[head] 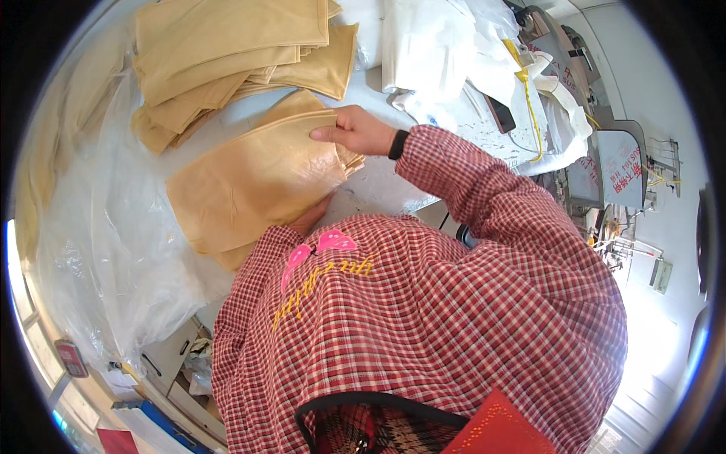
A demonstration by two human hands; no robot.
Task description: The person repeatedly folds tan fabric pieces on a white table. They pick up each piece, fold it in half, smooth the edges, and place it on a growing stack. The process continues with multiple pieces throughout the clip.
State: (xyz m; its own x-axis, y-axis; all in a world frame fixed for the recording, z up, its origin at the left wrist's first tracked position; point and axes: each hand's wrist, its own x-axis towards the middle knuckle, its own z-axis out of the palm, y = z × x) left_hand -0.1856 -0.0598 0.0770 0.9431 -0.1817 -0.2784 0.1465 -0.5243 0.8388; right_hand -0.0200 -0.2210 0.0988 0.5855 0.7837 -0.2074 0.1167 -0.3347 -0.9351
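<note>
My right hand [357, 130] pinches the upper right corner of a stack of tan, flat sheet-like pieces [255, 181], thumb on top and fingers tucked behind the edge. Under the stack's lower right side, my left hand [313, 215] supports it, its fingers mostly hidden by the pieces. The stack's right end shows several layers, and its top surface is slightly glossy. Beyond it, on the table, lies a larger pile of similar folded tan pieces [227, 51]. Another tan piece [295, 105] lies partly behind the held stack.
Clear plastic sheeting [113, 227] drapes over the table's left side. White plastic bags [428, 45] lie at the back, with a dark phone [500, 115] and a yellow cord [528, 102] to their right. The grey tabletop [385, 179] shows near my right forearm.
</note>
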